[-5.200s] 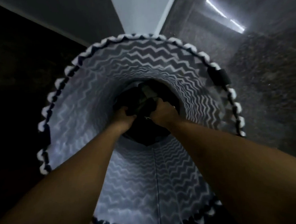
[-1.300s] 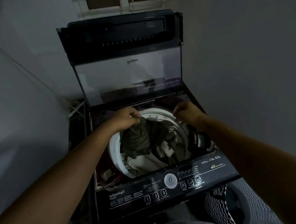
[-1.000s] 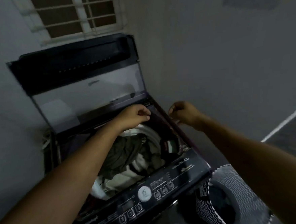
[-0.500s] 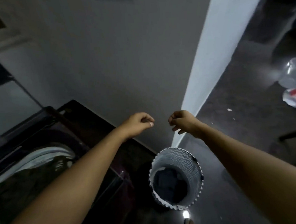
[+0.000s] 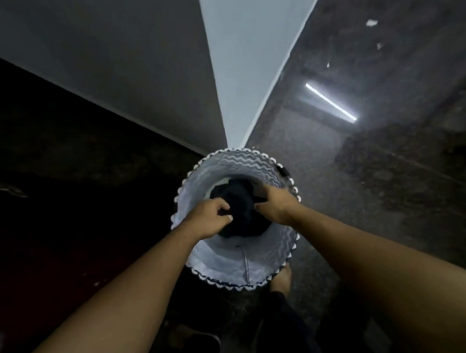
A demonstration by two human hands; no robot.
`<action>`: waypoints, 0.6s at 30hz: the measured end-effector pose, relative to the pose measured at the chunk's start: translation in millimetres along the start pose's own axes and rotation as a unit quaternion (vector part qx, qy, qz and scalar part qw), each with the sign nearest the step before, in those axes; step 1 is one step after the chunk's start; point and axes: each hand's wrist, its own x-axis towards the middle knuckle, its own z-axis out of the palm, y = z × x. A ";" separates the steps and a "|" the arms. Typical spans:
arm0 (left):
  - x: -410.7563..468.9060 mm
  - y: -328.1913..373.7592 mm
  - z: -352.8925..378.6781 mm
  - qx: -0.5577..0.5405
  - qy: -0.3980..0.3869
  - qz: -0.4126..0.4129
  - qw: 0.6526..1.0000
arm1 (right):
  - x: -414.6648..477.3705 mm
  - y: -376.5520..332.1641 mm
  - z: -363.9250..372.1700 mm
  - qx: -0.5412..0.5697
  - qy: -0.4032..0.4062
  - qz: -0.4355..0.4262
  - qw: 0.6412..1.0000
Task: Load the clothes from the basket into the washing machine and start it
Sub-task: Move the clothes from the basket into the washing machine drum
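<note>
The round laundry basket (image 5: 241, 269), pale inside with a zigzag pattern and a black-and-white rim, stands on the floor straight below me. A bundle of dark clothes (image 5: 242, 203) lies in its bottom. My left hand (image 5: 211, 219) is over the bundle's left side with its fingers curled. Over the bundle's right side, my right hand (image 5: 276, 205) has its fingertips lost against the dark cloth. I cannot tell whether either hand grips the clothes. The washing machine (image 5: 47, 175) is only a dark mass on the left, and its tub is out of view.
A white wall corner (image 5: 240, 65) comes down to the basket's far rim. Polished dark stone floor (image 5: 393, 192) spreads to the right, with a strip-light reflection (image 5: 331, 103). My bare foot (image 5: 284, 279) stands right at the basket's near edge.
My view has swung from the washing machine's tub to look down into the basket. Both hands have moved from mid-air down over the dark clothes in the basket.
</note>
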 end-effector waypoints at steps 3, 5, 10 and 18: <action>73.5 -46.0 43.8 0.017 -0.023 -0.044 0.999 | 75.9 27.2 42.5 0.026 -0.008 0.021 0.999; 118.1 -73.1 65.2 0.006 -0.025 -0.073 0.997 | 120.3 38.0 68.5 0.042 -0.009 0.033 0.999; 219.4 -127.8 114.4 -0.052 0.046 -0.108 0.992 | 218.3 72.4 136.6 0.066 -0.012 0.048 0.997; 289.7 -152.0 184.5 -0.294 0.086 -0.102 0.946 | 283.4 117.7 193.8 0.397 -0.003 0.145 0.906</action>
